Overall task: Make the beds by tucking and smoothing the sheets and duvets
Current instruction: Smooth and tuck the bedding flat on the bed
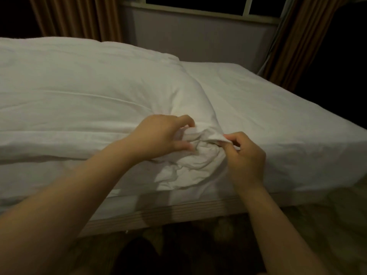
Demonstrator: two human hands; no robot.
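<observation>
White duvet, count one: thick, puffy, lying across the left part of the bed with one long crease running through it. Its near right corner is bunched into a crumpled, rounded knot of folds at the bed's front edge.

Hands, count two, both bare and both at that corner. The left hand sits on the knot's left side, with curled fingers and thumb gripping loose fabric. The right hand sits on its right side, thumb and forefinger pinching a small raised fold, the other fingers curled under. The knot lies between the two hands and touches both.

Sheet, count one: white, flat, lightly wrinkled, covering the bare right part of the mattress and dropping over its front edge. Below runs a pale ribbed bed base.

Curtains, count two: brown, pleated, one behind the left end and one at the right. Between them is a dark window over a grey wall. Room light is dim.
</observation>
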